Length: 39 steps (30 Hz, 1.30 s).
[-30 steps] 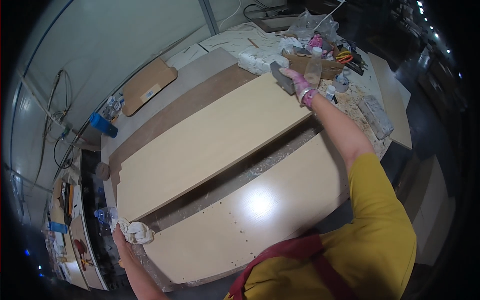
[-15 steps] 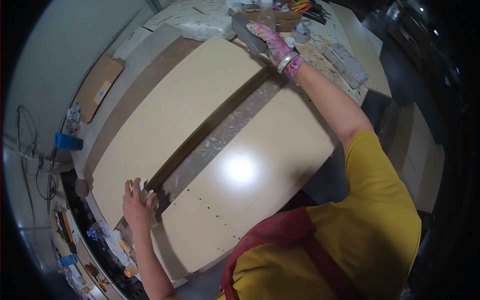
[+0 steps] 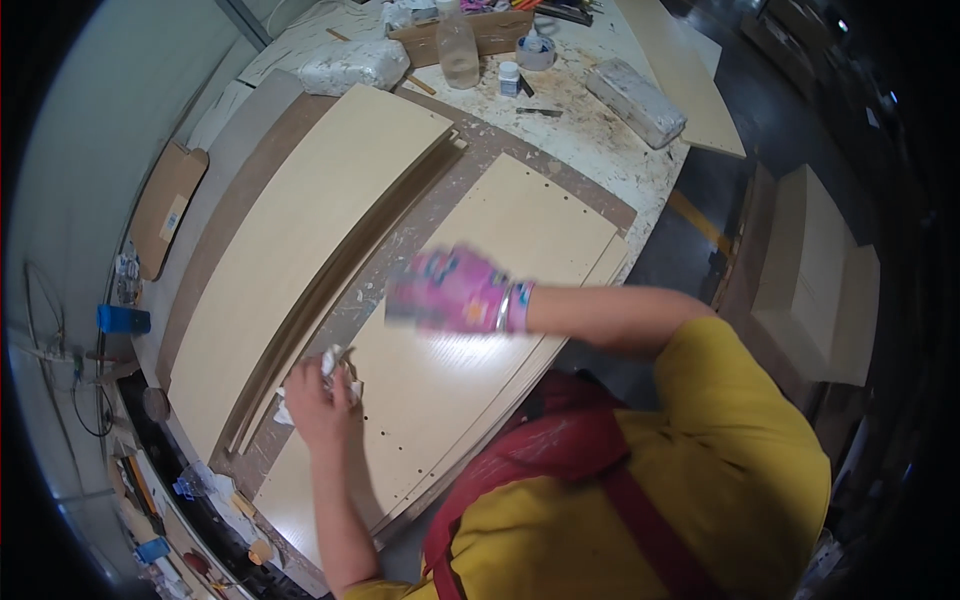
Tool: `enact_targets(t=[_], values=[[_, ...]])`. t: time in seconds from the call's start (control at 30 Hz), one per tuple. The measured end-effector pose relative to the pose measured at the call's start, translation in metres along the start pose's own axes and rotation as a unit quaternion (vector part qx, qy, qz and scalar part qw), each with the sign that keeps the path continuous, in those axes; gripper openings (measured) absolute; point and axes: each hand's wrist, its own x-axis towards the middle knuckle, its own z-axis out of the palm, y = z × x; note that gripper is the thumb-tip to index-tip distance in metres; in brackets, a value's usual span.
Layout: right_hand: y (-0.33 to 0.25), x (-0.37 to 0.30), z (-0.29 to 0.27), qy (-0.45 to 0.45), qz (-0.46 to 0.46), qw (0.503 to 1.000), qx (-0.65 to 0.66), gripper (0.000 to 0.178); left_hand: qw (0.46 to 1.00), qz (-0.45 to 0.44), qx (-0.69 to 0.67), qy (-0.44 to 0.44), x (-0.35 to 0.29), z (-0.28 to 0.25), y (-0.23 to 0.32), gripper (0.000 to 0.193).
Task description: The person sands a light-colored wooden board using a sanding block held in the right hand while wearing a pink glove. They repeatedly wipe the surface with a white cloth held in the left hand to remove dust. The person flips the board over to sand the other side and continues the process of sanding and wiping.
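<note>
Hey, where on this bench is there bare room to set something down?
The far half of the near panel is free, beyond the gloved right hand. The long far panel is bare. It is crowded around the bottle and cardboard box.

The person wears a yellow short-sleeved shirt (image 3: 720, 480) with red straps (image 3: 560, 480) crossing it, flecked with pale dust. The right hand (image 3: 450, 290) is covered by a pink patterned glove with blue and orange patches and a lilac cuff at the wrist, blurred here. The left hand (image 3: 318, 400) is bare, as are both forearms.
</note>
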Motion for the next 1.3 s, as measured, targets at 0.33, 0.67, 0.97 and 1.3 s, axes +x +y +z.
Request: enact_targets(t=[0.33, 0.67, 0.97, 1.3], values=[[0.211, -0.114, -0.114, 0.276, 0.398, 0.808, 0.335, 0.066, 0.955, -0.282, -0.086, 0.038, -0.106, -0.027, -0.029, 0.064], [0.074, -0.136, -0.055, 0.403, 0.249, 0.454, 0.755, 0.062, 0.883, 0.390, -0.232, -0.119, 0.123, 0.126, 0.215, 0.042], [0.112, -0.193, -0.094, 0.491, 0.181, 0.295, 0.800, 0.063, 0.886, 0.445, -0.103, -0.082, 0.178, 0.158, 0.288, 0.035], [0.155, -0.247, -0.101, 0.508, 0.333, 0.419, 0.675, 0.046, 0.869, 0.068, -0.429, -0.237, 0.188, 0.100, 0.269, 0.044]])
